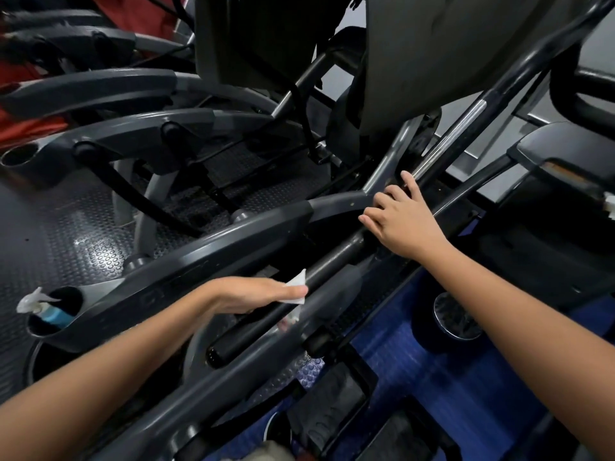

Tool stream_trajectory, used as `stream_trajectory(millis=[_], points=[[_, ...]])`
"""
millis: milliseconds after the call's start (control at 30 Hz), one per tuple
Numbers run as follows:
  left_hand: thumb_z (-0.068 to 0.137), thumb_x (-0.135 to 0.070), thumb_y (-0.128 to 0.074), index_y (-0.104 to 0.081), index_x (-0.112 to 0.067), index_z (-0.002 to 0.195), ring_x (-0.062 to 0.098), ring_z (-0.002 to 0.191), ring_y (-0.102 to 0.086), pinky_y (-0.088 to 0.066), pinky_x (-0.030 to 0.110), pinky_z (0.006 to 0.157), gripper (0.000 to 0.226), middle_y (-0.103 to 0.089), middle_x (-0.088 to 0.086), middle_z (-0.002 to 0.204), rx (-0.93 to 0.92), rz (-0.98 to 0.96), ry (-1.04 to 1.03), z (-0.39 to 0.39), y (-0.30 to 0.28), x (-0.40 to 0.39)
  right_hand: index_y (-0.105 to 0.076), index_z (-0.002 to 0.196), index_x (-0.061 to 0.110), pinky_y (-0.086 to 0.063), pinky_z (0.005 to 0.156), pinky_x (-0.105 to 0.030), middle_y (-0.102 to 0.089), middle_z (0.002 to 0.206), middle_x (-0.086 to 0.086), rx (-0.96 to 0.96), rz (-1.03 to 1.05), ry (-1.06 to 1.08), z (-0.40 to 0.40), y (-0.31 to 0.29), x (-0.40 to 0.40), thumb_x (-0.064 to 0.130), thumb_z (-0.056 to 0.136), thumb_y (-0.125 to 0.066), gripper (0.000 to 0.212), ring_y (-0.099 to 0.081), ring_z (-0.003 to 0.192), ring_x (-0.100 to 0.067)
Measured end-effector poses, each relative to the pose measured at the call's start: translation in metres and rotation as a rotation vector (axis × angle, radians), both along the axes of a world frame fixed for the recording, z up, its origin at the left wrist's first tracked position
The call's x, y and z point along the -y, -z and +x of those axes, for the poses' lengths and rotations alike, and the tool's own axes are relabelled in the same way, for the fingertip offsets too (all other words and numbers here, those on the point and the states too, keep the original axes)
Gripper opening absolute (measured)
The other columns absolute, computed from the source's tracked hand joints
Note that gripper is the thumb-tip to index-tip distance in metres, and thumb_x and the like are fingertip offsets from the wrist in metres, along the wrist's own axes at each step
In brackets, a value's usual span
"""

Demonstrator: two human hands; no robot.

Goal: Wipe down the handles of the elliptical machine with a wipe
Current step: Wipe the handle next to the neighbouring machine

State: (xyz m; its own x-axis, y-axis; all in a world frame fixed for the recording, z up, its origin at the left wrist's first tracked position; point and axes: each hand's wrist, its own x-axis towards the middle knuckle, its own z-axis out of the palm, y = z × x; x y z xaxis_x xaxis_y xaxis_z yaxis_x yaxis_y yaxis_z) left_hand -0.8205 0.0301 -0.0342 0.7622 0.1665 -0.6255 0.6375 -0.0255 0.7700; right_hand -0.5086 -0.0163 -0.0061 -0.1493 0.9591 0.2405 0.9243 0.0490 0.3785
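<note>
My left hand [253,294] pinches a white wipe [296,289] around the black handle [266,322]; at two o'clock, my right hand [399,217] rests spread on the bar [466,128].

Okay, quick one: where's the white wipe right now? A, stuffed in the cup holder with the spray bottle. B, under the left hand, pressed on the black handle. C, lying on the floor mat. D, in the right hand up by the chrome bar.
B: the white wipe sits under the left hand against the black handle, while the right hand holds none.
</note>
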Motion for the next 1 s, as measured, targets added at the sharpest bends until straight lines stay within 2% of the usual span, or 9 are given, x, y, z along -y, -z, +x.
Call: stream_trajectory(millis=[67, 200, 333, 467, 600, 667, 767, 867, 1000], points=[[0.091, -0.068, -0.047, -0.066, -0.026, 0.118, 0.002, 0.116, -0.056, -0.035, 0.026, 0.11, 0.054, -0.064, -0.015, 0.122, -0.064, 0.095, -0.03, -0.02, -0.001, 0.005, -0.074, 0.095, 0.029, -0.01, 0.12, -0.053, -0.06, 0.09, 0.005, 0.007, -0.001, -0.027, 0.003, 0.0, -0.001, 0.047, 0.104, -0.039, 0.04, -0.054, 0.104, -0.025], [0.094, -0.058, -0.052, -0.051, -0.017, 0.092, 0.009, 0.073, -0.05, -0.039, 0.028, 0.069, 0.041, -0.055, -0.008, 0.084, -0.168, 0.571, 0.052, -0.017, -0.009, 0.022, -0.074, 0.098, 0.033, -0.014, 0.119, -0.053, -0.059, 0.089, 0.007, -0.004, -0.008, -0.049, 0.008, 0.0, -0.003, 0.051, 0.103, -0.034, 0.044, -0.053, 0.1, -0.023], [0.097, -0.046, -0.055, -0.045, -0.01, 0.105, 0.024, 0.086, -0.055, -0.038, 0.033, 0.071, 0.038, -0.059, 0.011, 0.111, -0.197, 0.807, 0.078, 0.028, -0.014, 0.028, -0.074, 0.099, 0.034, -0.011, 0.118, -0.051, -0.058, 0.087, 0.008, -0.02, -0.005, -0.069, 0.009, -0.001, -0.005, 0.051, 0.102, -0.032, 0.046, -0.055, 0.096, -0.023], [0.096, -0.042, -0.058, -0.045, -0.002, 0.119, 0.034, 0.106, -0.06, -0.04, 0.034, 0.075, 0.048, -0.057, 0.017, 0.122, -0.113, 0.814, -0.024, 0.075, -0.005, 0.017, -0.075, 0.096, 0.033, -0.013, 0.118, -0.051, -0.058, 0.088, 0.008, -0.016, 0.008, -0.064, 0.007, -0.001, -0.005, 0.051, 0.102, -0.031, 0.048, -0.054, 0.097, -0.022], [0.093, -0.053, -0.057, -0.049, -0.007, 0.115, 0.027, 0.097, -0.062, -0.049, 0.037, 0.081, 0.051, -0.067, 0.008, 0.108, -0.032, 0.663, -0.074, 0.083, -0.006, 0.006, -0.075, 0.097, 0.033, -0.014, 0.118, -0.052, -0.059, 0.09, 0.007, -0.013, -0.016, -0.045, 0.005, -0.002, -0.004, 0.052, 0.102, -0.029, 0.049, -0.054, 0.097, -0.023], [0.095, -0.057, -0.051, -0.059, -0.011, 0.101, 0.021, 0.086, -0.065, -0.05, 0.036, 0.087, 0.047, -0.074, 0.004, 0.091, -0.001, 0.594, -0.087, 0.067, -0.001, 0.006, -0.074, 0.098, 0.033, -0.014, 0.118, -0.054, -0.059, 0.091, 0.006, -0.023, -0.029, -0.037, 0.004, -0.002, -0.004, 0.052, 0.102, -0.028, 0.051, -0.055, 0.099, -0.024], [0.095, -0.067, -0.038, -0.063, -0.007, 0.075, 0.017, 0.075, -0.066, -0.049, 0.04, 0.094, 0.069, -0.071, 0.006, 0.074, 0.065, 0.521, -0.029, 0.033, 0.002, 0.012, -0.074, 0.098, 0.033, -0.013, 0.118, -0.055, -0.06, 0.092, 0.005, -0.021, -0.046, -0.021, 0.003, -0.002, -0.003, 0.052, 0.101, -0.026, 0.052, -0.055, 0.1, -0.025], [0.101, -0.06, -0.032, -0.059, 0.001, 0.073, 0.008, 0.073, -0.063, -0.042, 0.03, 0.101, 0.073, -0.065, 0.005, 0.069, 0.103, 0.359, 0.045, 0.003, 0.0, 0.016, -0.074, 0.099, 0.032, -0.013, 0.118, -0.055, -0.06, 0.092, 0.004, -0.013, -0.054, -0.017, 0.003, -0.002, -0.003, 0.052, 0.102, -0.026, 0.052, -0.056, 0.1, -0.025], [0.098, -0.063, -0.04, -0.058, -0.008, 0.068, 0.014, 0.065, -0.055, -0.048, 0.037, 0.08, 0.066, -0.06, 0.0, 0.065, 0.011, 0.388, 0.046, 0.0, -0.005, 0.016, -0.074, 0.098, 0.033, -0.013, 0.118, -0.055, -0.059, 0.092, 0.005, -0.008, -0.069, -0.012, 0.002, -0.003, -0.003, 0.053, 0.102, -0.024, 0.054, -0.055, 0.099, -0.024]])
